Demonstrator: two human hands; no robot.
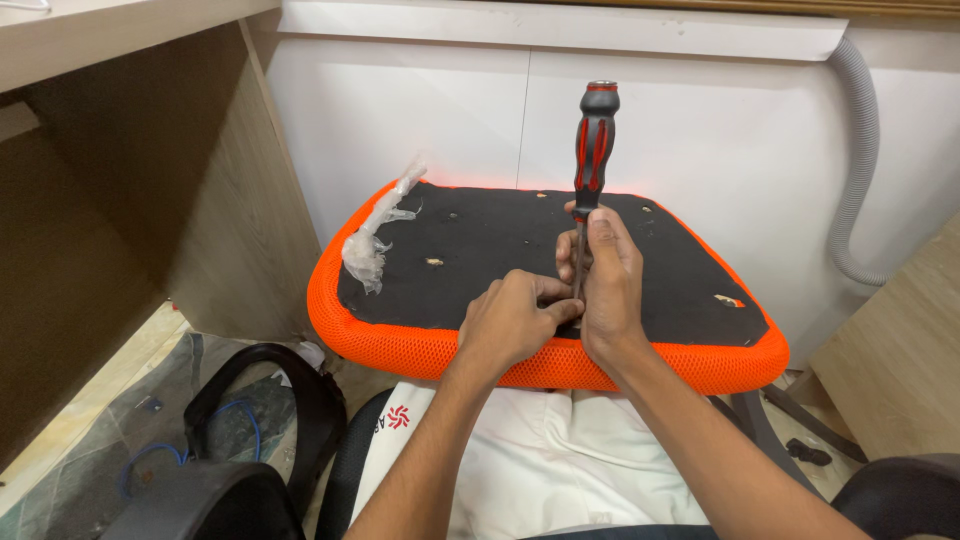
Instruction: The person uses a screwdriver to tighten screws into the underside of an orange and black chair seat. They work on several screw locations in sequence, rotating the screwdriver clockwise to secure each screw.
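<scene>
Head cam, looking down at lap. Screwdriver [594, 150], black/red grip, stands upright w/ tip down near the front edge of an upturned chair seat [540, 270]; the seat's black underside faces up, orange mesh wraps the rim. Seat rests across the person's thighs, back edge against a white cabinet [420, 110].

Right hand [608, 280] is wrapped around the shaft below the grip, fingers closed on it. Left hand [510, 320] is curled in, fingertips pinched at the tip area; whether it pinches a screw or just steadies the tip, can't tell, hidden by the knuckles.

Several bare screw holes dot the black panel. Crumpled clear plastic wrap [375, 235] hangs off the seat's left corner. Grey flexible hose [860, 150] runs down the cabinet at right. Black armrest [260, 400] lies on the floor at left, blue cable beside it.

Risk, my read: grip is on the shaft, not the handle, so control of the tip is weak; a slip would drive the tip into the left fingers right beside it. Seat sits loose on the lap, so downward push could tilt it.
</scene>
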